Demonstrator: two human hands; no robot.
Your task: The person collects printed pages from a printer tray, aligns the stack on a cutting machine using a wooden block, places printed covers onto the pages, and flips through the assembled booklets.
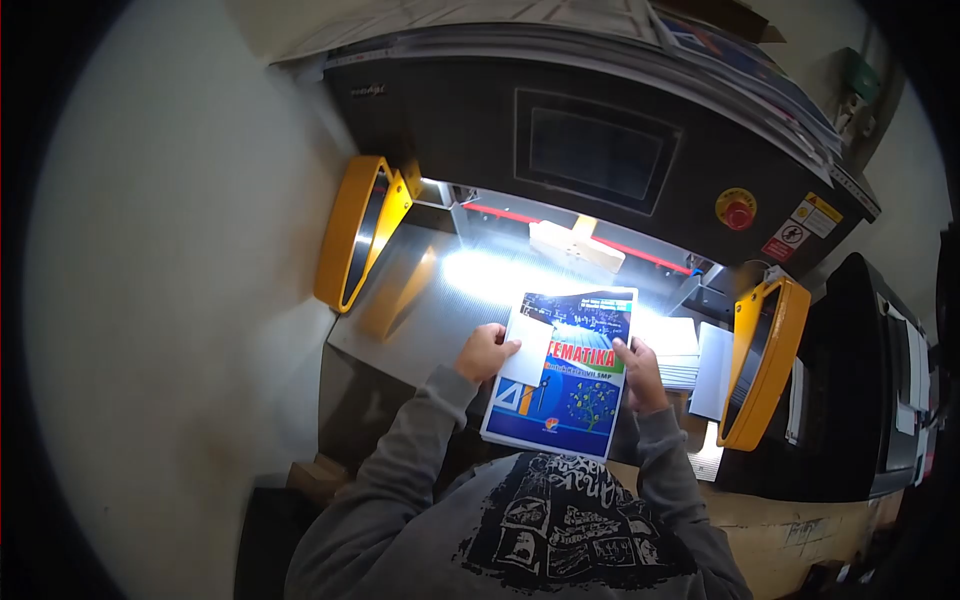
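A math book with a blue cover reading "MATEMATIKA" is held up in front of my chest, over the near edge of the metal machine bed. My left hand is closed at the book's left edge, its thumb on a small white sheet that covers part of the cover. On the opposite edge, my right hand grips the book, thumb on the front and fingers behind. Whether it is one copy or a stack, I cannot tell.
Yellow guards flank the lit bed. A wooden block sits at the back. White paper stacks lie right of the book. Above are a dark screen and a red emergency button. Printed sheets cover the machine's top.
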